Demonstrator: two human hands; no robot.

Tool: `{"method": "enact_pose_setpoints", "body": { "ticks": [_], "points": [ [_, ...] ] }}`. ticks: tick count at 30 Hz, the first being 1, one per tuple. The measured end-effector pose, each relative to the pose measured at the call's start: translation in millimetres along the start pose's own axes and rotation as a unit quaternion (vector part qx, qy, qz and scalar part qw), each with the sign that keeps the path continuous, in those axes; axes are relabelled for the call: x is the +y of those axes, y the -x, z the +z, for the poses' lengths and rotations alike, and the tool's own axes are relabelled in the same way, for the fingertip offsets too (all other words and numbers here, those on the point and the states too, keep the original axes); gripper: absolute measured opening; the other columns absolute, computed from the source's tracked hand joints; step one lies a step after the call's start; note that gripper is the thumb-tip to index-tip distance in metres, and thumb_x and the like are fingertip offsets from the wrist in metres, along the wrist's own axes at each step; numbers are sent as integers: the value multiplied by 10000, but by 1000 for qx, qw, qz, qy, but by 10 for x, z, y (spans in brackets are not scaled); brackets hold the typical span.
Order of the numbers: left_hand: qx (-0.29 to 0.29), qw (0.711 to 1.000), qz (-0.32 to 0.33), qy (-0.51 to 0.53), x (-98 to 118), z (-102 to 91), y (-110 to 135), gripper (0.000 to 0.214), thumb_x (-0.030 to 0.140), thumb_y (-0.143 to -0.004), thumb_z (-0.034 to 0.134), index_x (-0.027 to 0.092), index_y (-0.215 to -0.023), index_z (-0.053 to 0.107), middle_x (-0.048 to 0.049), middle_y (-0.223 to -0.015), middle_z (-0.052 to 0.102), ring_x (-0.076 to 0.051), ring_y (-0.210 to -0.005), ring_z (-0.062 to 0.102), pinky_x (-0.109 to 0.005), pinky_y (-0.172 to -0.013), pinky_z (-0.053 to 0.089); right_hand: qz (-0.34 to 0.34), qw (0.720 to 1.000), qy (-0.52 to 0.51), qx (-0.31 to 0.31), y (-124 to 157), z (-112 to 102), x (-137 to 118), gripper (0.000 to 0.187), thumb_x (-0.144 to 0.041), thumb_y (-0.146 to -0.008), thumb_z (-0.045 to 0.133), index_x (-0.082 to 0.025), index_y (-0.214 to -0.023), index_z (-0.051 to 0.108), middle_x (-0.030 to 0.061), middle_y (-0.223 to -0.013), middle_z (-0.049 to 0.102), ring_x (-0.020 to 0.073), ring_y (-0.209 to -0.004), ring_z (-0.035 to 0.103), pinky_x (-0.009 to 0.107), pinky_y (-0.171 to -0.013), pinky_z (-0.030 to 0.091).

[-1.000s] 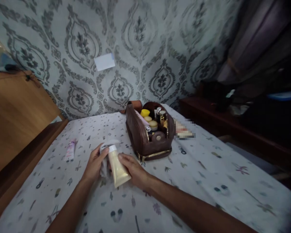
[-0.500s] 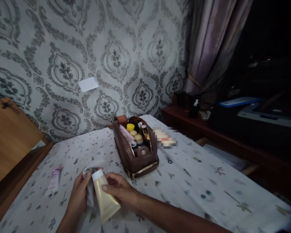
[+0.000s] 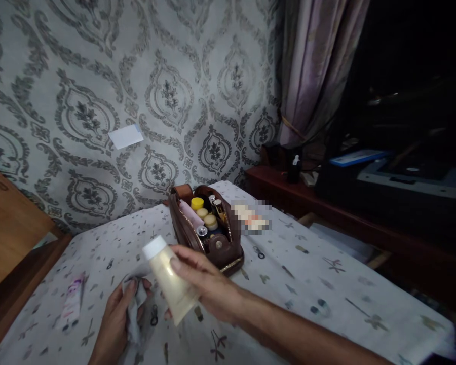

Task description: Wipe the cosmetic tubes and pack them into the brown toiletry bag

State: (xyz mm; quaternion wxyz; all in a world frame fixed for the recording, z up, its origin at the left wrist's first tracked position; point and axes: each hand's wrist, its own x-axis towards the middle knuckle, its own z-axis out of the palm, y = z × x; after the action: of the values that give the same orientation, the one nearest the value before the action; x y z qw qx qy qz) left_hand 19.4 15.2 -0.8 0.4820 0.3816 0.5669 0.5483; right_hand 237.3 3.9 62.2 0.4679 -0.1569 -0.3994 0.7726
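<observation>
we see the cream tube (image 3: 172,285) carried by the right hand (image 3: 213,286) alone, over the printed sheet (image 3: 273,304) and on the near left side of the brown bag (image 3: 181,228). half a second earlier its white cap (image 3: 154,247) stood close beside the grey cloth (image 3: 134,305) in the left hand (image 3: 112,317); now a strip of sheet shows between them, the tube having gone farther off, towards the bag, and the cloth towards the near left. we judge that the work of cloth upon tube is broken off, at least for the moment, which leaves the tube free to be turned or moved by one hand.

the long axis of the tube lies aslant: the cap points to the far left, the flat crimped end to the near right. the cap seems tipped upwards, though blur and the single view leave us unsure.

the right hand is closed about the tube's body, thumb across the upper face, fingers passing beneath. the left hand is drawn to a pinch, thumb against fingers, with the crumpled cloth caught in it and hanging towards the near side. a pink-and-white tube (image 3: 72,301) lies farther left, apart from both hands.
</observation>
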Motion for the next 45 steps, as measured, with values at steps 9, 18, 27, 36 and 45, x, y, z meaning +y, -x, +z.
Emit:
{"method": "enact_pose_setpoints", "body": {
  "ticks": [9, 18, 27, 36, 45],
  "points": [
    [-65, 996, 0, -63, 44, 45, 51, 468, 591, -693, 733, 136, -793, 683, -28, -691, 637, -76, -464, 424, -182, -412, 344, -49, 904, 415, 91, 200, -276, -1343, 646, -338, -756, 743, -223, -1334, 478, 19, -984, 650, 143, -798, 612, 240, -656, 491],
    [-99, 992, -27, -68, 30, 42, 35, 446, 575, -684, 751, 156, -829, 702, -40, -693, 636, -102, -502, 451, -189, -420, 348, -37, 537, 840, 75, -71, -250, -1875, 151, -205, -718, 673, -194, -868, 673, -61, -632, 570, 93, -568, 501, 226, -538, 310],
    [-125, 982, -62, -131, -101, -74, -115, 487, 548, -576, 823, 182, -889, 755, -74, -746, 698, -227, -707, 642, -237, -555, 500, 21, 522, 853, -18, -349, -191, -1898, 142, -189, -704, 699, -190, -815, 611, -60, -612, 566, 100, -582, 507, 230, -555, 291],
    [-83, 986, -79, -121, -237, -146, -151, 456, 438, -552, 852, 230, -948, 764, -67, -750, 718, -253, -682, 674, -239, -475, 508, 71, 527, 841, -98, -532, -205, -1782, 112, -93, -665, 680, -179, -694, 615, -56, -627, 545, 103, -633, 497, 236, -592, 307],
    [-106, 979, -95, -148, -384, -268, -279, 500, 479, -563, 853, 228, -988, 775, -83, -861, 768, -326, -918, 720, -311, -735, 601, 100, 471, 870, -107, -739, -147, -1758, 204, -65, -696, 732, -143, -841, 612, -17, -758, 553, 142, -743, 498, 233, -624, 339]
  ]
}}
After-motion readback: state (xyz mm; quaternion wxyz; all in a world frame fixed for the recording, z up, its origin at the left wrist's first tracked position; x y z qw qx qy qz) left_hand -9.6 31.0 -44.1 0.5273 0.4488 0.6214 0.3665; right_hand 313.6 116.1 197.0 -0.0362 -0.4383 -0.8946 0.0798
